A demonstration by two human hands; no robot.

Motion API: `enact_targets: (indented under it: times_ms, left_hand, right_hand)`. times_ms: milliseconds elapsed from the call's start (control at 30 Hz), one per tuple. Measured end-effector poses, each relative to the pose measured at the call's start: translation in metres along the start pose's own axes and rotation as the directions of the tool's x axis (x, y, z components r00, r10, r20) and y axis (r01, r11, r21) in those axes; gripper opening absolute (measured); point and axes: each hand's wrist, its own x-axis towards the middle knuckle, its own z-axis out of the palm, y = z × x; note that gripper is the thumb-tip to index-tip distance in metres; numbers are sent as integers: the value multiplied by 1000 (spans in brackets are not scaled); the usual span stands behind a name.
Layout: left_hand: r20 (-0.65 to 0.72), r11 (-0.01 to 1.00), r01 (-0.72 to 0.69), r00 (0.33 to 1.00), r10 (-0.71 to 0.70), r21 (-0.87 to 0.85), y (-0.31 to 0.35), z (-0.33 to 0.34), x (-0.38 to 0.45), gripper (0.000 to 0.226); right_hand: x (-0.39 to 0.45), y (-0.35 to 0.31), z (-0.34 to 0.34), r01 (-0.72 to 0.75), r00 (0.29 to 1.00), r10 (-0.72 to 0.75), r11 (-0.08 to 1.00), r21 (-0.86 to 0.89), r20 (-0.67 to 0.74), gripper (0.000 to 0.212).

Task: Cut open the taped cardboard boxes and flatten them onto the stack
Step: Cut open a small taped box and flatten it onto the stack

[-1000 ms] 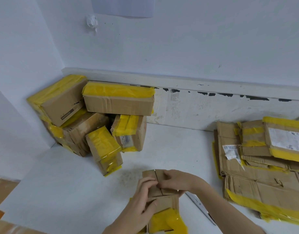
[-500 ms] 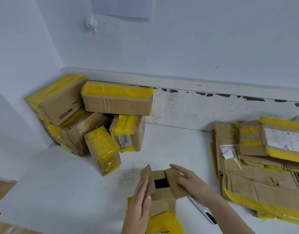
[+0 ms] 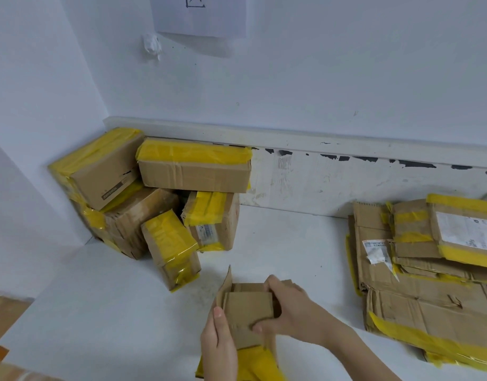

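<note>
A small cardboard box point(image 3: 247, 312) with opened flaps and yellow tape at its near end stands on the white table in front of me. My left hand point(image 3: 219, 347) holds its left side, thumb up along the edge. My right hand point(image 3: 287, 312) grips its right side, fingers curled over the top flap and thumb on the front face. One flap sticks up at the box's left. Several boxes sealed with yellow tape point(image 3: 168, 204) are piled in the far left corner. The stack of flattened boxes point(image 3: 429, 292) lies at the right.
The white table point(image 3: 104, 306) meets a white wall and a scuffed ledge point(image 3: 319, 177) at the back. Its left edge drops to a wooden floor point(image 3: 3, 317). A sheet of paper point(image 3: 201, 15) hangs on the wall.
The box's flaps stood open showing the dark inside; now my right hand has closed over the top and folded a flap down. My left hand has slid lower along the left side.
</note>
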Motion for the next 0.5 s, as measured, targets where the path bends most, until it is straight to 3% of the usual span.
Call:
enact_targets:
  times_ms: [67, 133, 233, 267, 400, 500]
  left_hand:
    - [35, 998, 60, 998, -59, -21, 7, -5, 3, 40]
    - [139, 998, 65, 988, -65, 0, 12, -10, 4, 38]
    - [269, 999, 37, 962, -43, 27, 3, -18, 9, 76]
    - [273, 998, 57, 960, -66, 42, 1, -20, 12, 76]
    - [265, 992, 94, 958, -114, 87, 1, -23, 21, 64]
    - [238, 992, 85, 966, -104, 91, 8, -27, 24, 32]
  right_hand:
    - [2, -4, -1, 39, 997, -26, 982, 184, -72, 42]
    - [5, -3, 2, 77, 993, -57, 979, 189, -106, 42]
    - [10, 0, 8, 106, 988, -88, 984, 142, -127, 42]
    - [11, 0, 10, 108, 986, -90, 985, 133, -140, 42]
    - [16, -7, 13, 31, 979, -18, 998, 62, -205, 38]
    - [18, -14, 9, 102, 957, -62, 986, 130, -284, 25]
